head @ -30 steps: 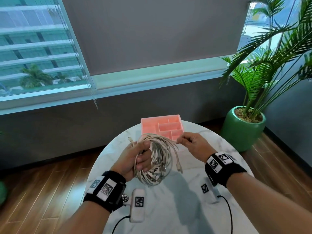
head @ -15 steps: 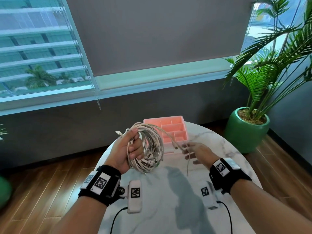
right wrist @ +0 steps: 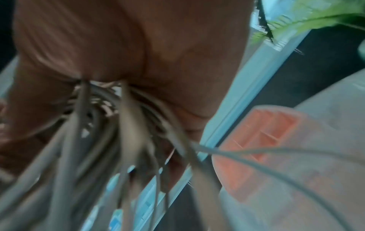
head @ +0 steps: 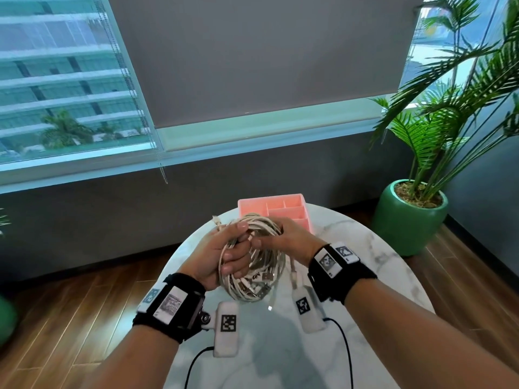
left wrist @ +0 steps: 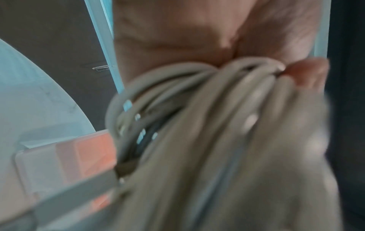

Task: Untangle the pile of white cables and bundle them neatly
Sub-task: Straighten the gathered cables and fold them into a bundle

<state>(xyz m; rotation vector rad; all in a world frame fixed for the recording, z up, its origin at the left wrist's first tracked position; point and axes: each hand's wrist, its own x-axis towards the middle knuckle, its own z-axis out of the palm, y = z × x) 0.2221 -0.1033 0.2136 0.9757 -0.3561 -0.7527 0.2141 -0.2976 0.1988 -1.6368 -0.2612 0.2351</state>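
Observation:
A coil of white cables (head: 259,265) hangs in the air above the round marble table (head: 379,276). My left hand (head: 224,251) grips the coil's left side, fingers curled through the loop. My right hand (head: 292,240) holds the top right of the coil, its fingers wrapped over the strands. A loose cable end (head: 270,307) dangles below, and another plug (head: 215,219) sticks up at the top left. The left wrist view shows blurred strands (left wrist: 197,109) bunched under the palm. In the right wrist view, blurred cables (right wrist: 110,125) fan out from the closed hand.
A pink divided organiser tray (head: 278,209) stands at the table's far edge, just behind the coil. A potted palm in a green pot (head: 410,217) stands on the wooden floor to the right. The window wall lies beyond the table.
My right hand has let go of a single strand it was drawing out to the right and has come back to grip the coil's top. The coil stays in my left hand.

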